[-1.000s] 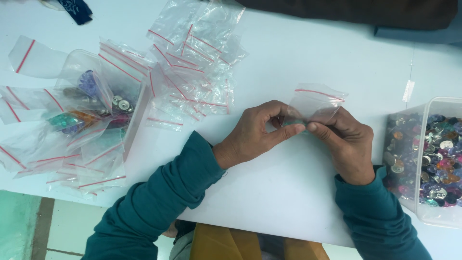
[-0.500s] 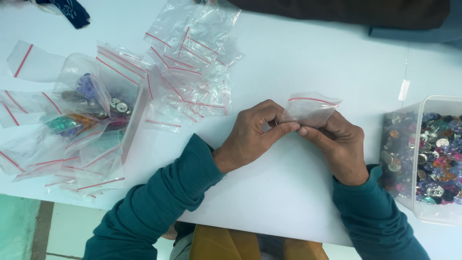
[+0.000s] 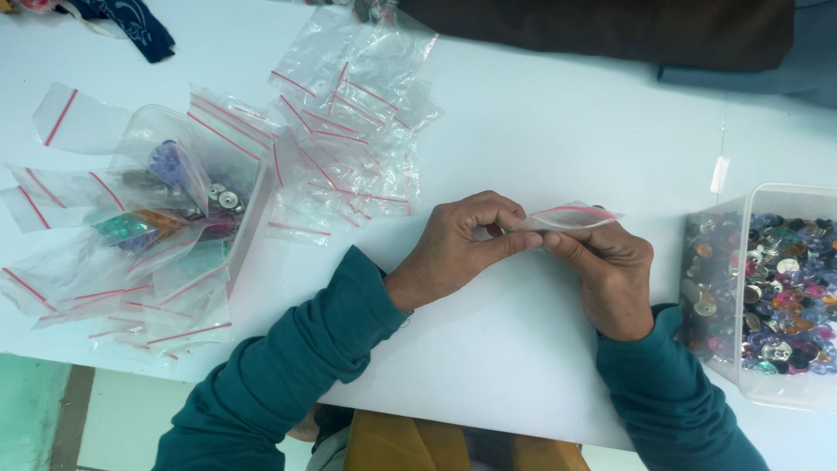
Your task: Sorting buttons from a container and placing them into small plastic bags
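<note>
Zip bag (image 3: 571, 215), pinched between left hand (image 3: 462, 244) and right hand (image 3: 610, 275), shows only its edge; contents unclear.

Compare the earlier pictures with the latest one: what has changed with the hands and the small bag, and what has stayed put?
The small clear bag has tipped flatter between both hands. The left hand and right hand still pinch it with the fingers; nothing was let go. The pile of empty bags and the tub of buttons stayed put.
</note>
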